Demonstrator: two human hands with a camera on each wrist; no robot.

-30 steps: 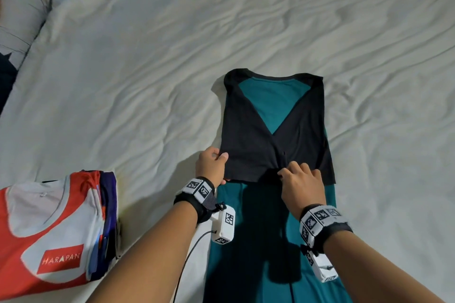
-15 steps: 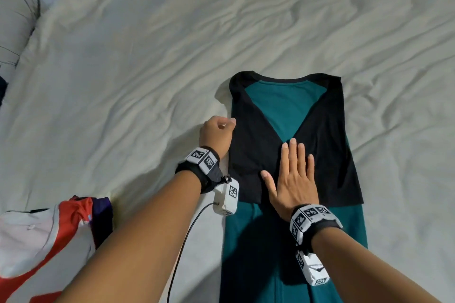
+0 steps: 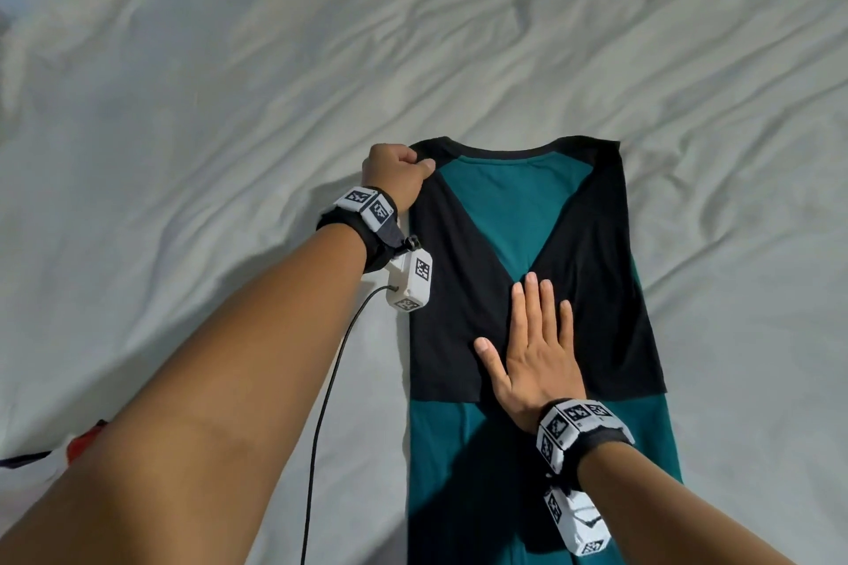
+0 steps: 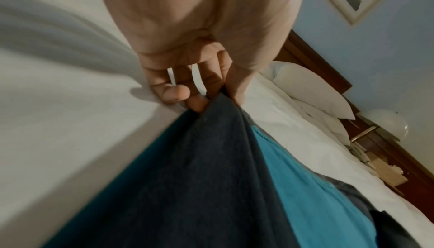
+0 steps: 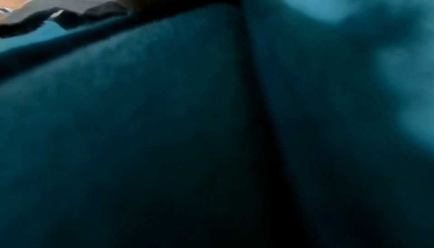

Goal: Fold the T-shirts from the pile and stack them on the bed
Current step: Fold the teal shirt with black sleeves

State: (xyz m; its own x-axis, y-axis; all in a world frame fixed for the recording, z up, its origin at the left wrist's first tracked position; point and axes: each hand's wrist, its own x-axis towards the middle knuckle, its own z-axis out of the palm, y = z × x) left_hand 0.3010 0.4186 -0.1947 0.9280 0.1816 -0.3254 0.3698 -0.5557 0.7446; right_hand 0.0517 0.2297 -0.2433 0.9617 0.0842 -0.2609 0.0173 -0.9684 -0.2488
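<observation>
White bed (image 3: 229, 151): hands pinch, seemingly flatten T-shirt (image 3: 518, 216).

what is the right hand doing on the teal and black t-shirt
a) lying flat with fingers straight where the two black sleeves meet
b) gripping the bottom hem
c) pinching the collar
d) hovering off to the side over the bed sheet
a: the right hand lies palm down, fingers straight, on the T-shirt where its folded-in black sleeves meet; the left hand pinches the shoulder corner.

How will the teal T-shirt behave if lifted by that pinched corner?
Probably floppy: the T-shirt lies flat and folded on the bed. Where the left hand pinches it, the cloth bunches. Likely the folds fall open unless the right hand keeps pressing.
</observation>
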